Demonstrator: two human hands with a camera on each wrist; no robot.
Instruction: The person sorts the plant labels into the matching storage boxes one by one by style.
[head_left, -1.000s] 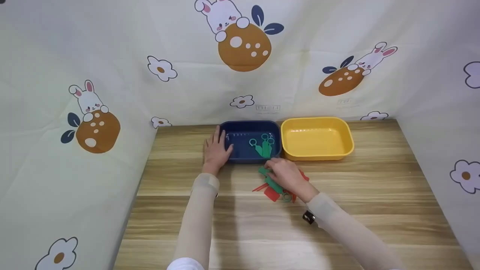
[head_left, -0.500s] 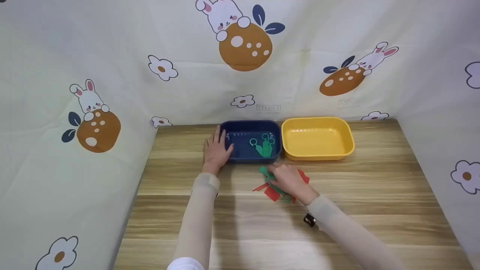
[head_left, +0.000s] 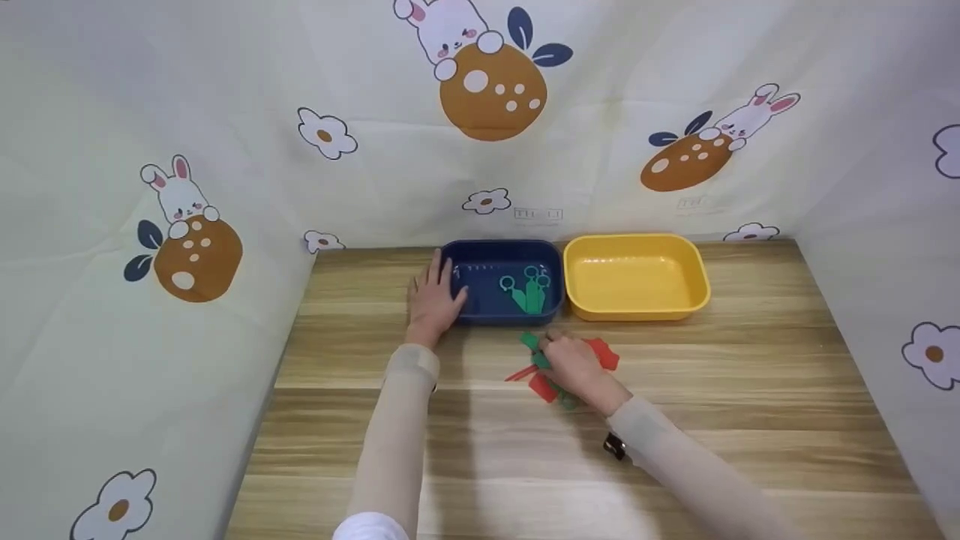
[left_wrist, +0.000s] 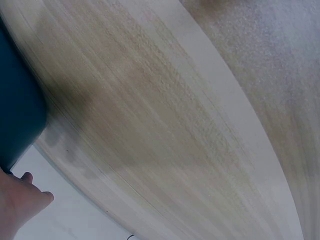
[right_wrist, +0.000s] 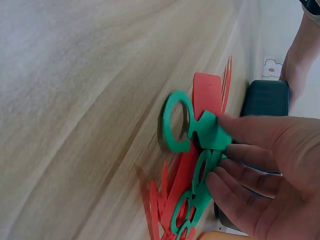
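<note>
While a ringed green piece (right_wrist: pixel 211 131) sits clamped in the grip of the right hand (head_left: pixel 576 364), the sorting looks only partly done.
It is just over the surface (head_left: pixel 727 382), where more green pieces (right_wrist: pixel 200 195) and red pieces (head_left: pixel 543 387) lie, seemingly left to sort; three green ones (head_left: pixel 532 297) are in the blue tray (head_left: pixel 499 322), the left hand (head_left: pixel 433 301) at its side, fingers extended; the yellow tray (head_left: pixel 637 315) stands beside.

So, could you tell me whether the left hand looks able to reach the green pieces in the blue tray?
Probably yes: the left hand rests at the left end of the tray, and nothing shows between it and the green pieces.
</note>
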